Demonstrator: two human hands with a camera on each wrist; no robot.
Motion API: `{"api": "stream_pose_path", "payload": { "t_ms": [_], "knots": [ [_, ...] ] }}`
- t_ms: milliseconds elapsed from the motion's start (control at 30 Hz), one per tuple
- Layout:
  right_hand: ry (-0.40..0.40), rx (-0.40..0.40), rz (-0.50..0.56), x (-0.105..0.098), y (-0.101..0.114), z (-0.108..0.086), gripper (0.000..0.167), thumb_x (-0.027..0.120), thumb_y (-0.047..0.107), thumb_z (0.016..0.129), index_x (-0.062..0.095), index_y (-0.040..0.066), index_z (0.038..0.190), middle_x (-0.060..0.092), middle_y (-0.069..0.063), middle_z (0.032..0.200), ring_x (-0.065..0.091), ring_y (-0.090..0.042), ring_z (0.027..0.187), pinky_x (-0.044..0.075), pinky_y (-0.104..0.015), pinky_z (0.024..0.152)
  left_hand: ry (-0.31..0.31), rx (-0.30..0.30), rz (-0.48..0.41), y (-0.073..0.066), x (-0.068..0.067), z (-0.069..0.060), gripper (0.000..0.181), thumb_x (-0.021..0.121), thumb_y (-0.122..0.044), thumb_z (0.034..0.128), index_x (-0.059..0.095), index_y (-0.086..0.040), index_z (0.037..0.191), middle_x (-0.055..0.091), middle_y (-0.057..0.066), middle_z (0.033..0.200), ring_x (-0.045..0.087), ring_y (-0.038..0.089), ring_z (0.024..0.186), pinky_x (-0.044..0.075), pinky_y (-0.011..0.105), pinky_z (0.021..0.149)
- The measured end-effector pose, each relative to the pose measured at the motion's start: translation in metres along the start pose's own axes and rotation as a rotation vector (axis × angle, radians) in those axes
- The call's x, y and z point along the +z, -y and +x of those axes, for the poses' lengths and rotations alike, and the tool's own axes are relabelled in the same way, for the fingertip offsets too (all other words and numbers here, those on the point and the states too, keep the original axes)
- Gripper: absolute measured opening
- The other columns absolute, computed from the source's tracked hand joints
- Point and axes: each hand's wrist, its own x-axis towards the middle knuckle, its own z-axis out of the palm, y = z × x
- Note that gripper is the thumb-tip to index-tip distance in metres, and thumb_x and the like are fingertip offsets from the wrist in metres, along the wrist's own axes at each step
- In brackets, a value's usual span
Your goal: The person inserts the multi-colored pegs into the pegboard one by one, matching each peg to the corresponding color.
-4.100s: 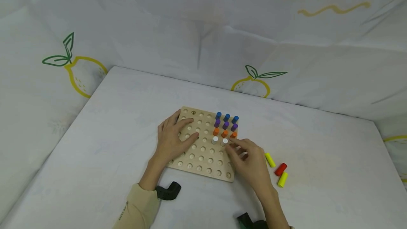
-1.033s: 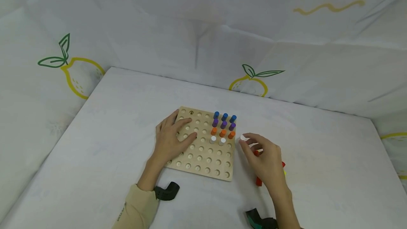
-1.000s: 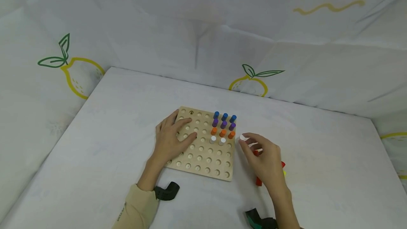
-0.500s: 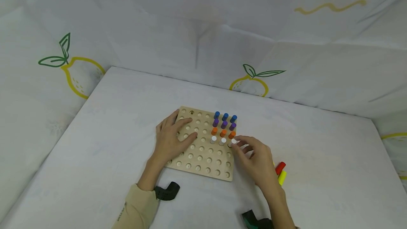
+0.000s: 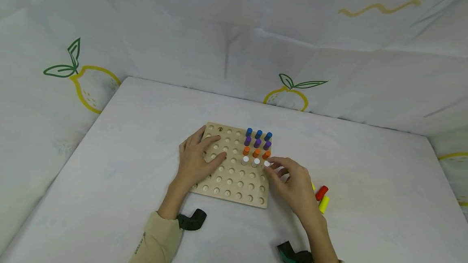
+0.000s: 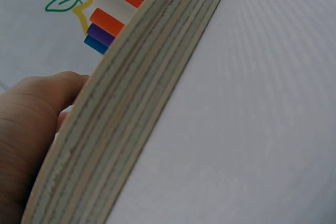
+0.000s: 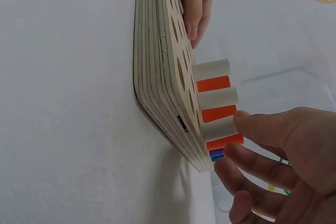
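A wooden pegboard [image 5: 234,192] with rows of round holes lies on the table. Blue, purple and orange pegs stand upright along its right side, three of each colour. In front of them is a row of white pegs [image 5: 255,162]. My right hand [image 5: 290,184] pinches the rightmost white peg [image 7: 218,128] between thumb and index finger. That peg stands in the board, level with the other two white ones in the right wrist view. My left hand [image 5: 197,157] rests on the board's left side, thumb and index finger spread over the top, the other fingers along the edge.
Right of the board lie a red peg [image 5: 321,192] and a yellow peg [image 5: 324,204]; another yellow one is mostly hidden behind my right hand. A white cloth [image 5: 365,165] covers the table. Black wrist-worn devices [image 5: 192,219] sit by both wrists.
My right hand brought the white peg left from beside the board to the hole at the right end of the white row, and the peg went down into it. My left hand stayed put.
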Motion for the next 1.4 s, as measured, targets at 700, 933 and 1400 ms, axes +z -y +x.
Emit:
{"api": "stream_pose_path", "payload": {
  "t_ms": [700, 933, 1400],
  "knots": [
    [0.014, 0.027, -0.031, -0.010, -0.002, -0.001, 0.028, 0.078, 0.017, 0.091, 0.075, 0.008, 0.117, 0.076, -0.008, 0.095, 0.071, -0.016, 0.076, 0.055, -0.023, 0.066, 0.001, 0.002, -0.001, 0.000, 0.000, 0.000, 0.050, 0.075, -0.040, 0.0863, 0.071, -0.015, 0.129, 0.039, 0.021, 0.162, 0.036, 0.042, 0.149, 0.020, 0.064, 0.117],
    [-0.064, 0.034, -0.055, -0.035, -0.009, -0.004, 0.025, 0.075, 0.013, 0.092, 0.075, 0.006, 0.117, 0.076, -0.012, 0.095, 0.072, -0.022, 0.076, 0.051, -0.021, 0.054, -0.002, 0.008, 0.000, 0.000, 0.001, 0.000, 0.049, 0.076, -0.040, 0.0861, 0.071, -0.016, 0.128, 0.039, 0.020, 0.162, 0.036, 0.042, 0.149, 0.020, 0.065, 0.117],
    [0.058, 0.225, -0.137, -0.056, -0.016, -0.007, 0.027, 0.074, 0.021, 0.093, 0.077, 0.004, 0.114, 0.075, -0.015, 0.098, 0.072, -0.023, 0.078, 0.052, -0.025, 0.054, 0.003, -0.006, -0.002, 0.002, 0.001, 0.000, 0.050, 0.076, -0.040, 0.0863, 0.071, -0.016, 0.129, 0.039, 0.020, 0.163, 0.035, 0.041, 0.150, 0.019, 0.064, 0.118]
  ]
}}
